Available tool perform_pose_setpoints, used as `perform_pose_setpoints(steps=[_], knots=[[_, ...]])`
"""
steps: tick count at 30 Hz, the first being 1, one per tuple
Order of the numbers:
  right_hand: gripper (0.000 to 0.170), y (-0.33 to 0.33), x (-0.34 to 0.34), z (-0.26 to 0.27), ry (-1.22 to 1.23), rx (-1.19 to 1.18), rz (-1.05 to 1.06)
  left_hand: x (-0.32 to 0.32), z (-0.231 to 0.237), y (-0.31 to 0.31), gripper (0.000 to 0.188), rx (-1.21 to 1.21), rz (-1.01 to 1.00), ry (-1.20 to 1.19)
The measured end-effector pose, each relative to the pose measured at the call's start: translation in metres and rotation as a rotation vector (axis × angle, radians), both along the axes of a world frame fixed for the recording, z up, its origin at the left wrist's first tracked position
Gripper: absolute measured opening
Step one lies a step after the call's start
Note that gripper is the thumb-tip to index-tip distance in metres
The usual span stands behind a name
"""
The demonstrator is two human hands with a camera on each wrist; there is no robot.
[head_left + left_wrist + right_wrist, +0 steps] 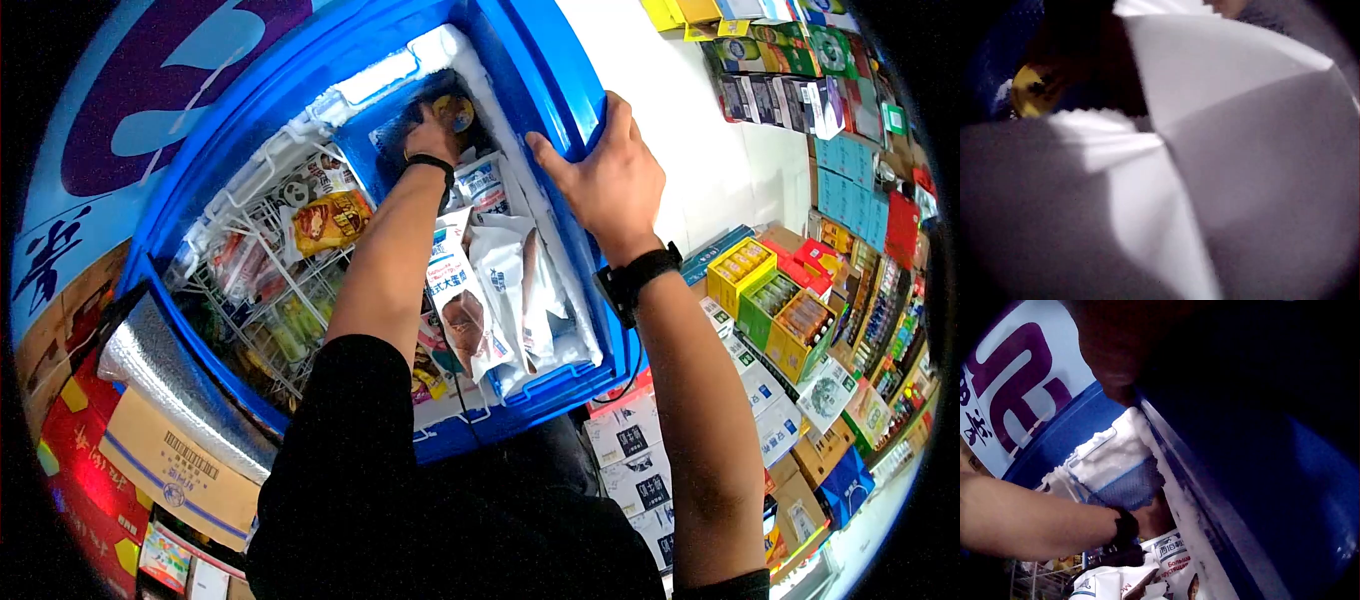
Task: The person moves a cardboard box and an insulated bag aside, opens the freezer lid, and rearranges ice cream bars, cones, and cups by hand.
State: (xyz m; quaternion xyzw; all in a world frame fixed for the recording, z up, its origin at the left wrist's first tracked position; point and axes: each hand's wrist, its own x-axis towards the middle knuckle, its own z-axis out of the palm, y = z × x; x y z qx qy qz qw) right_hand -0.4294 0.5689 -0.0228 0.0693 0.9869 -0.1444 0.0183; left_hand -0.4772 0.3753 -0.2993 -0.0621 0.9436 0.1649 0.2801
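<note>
My left hand (pixel 432 138) reaches deep into a blue basket (pixel 375 150) inside the frosted freezer, beside a round yellow item (pixel 455 112). Its fingertips are lost in shadow, so any hold is unclear. White packaging (pixel 1247 144) covers most of the left wrist view, with the yellow item (pixel 1034 90) at upper left. Up on the freezer's blue edge (pixel 560 75), my right hand (pixel 612 190) grips with thumb and fingers spread around it. The right wrist view shows the left hand (pixel 1155 519) low in the basket, above white ice-cream packs (pixel 1175 553).
White packs (pixel 468 310) lie on the freezer's near right side. A wire basket (pixel 265 240) at left holds a yellow pack (pixel 330 222) and other wrapped items. Thick frost (pixel 400 75) lines the walls. Cartons (pixel 640 470) and drink boxes (pixel 740 265) stand to the right.
</note>
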Motion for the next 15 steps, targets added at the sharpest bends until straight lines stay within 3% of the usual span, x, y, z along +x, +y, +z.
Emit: perform_pose_setpoints(steps=[3,6,7,10,13,15], knots=[[0.083,0.001,0.001,-0.001,0.019,-0.003,0.014,-0.001,0.018,-0.004,0.071,-0.027,-0.097,-0.014],[0.082,0.001,0.001,-0.001,0.024,0.000,0.014,-0.007,0.016,-0.005,0.071,-0.016,-0.059,-0.075],[0.081,0.001,0.001,-0.001,0.024,0.005,0.013,-0.012,0.009,-0.005,0.070,0.018,0.037,-0.092],[0.079,0.001,0.002,-0.003,0.062,0.007,0.024,-0.010,0.016,-0.006,0.076,-0.035,-0.111,-0.034],[0.076,0.002,0.002,-0.004,0.072,0.011,0.038,-0.009,0.035,-0.010,0.078,-0.048,-0.153,0.017],[0.076,0.002,0.002,-0.005,0.065,0.018,0.042,-0.008,0.023,-0.015,0.075,-0.021,-0.085,0.010]])
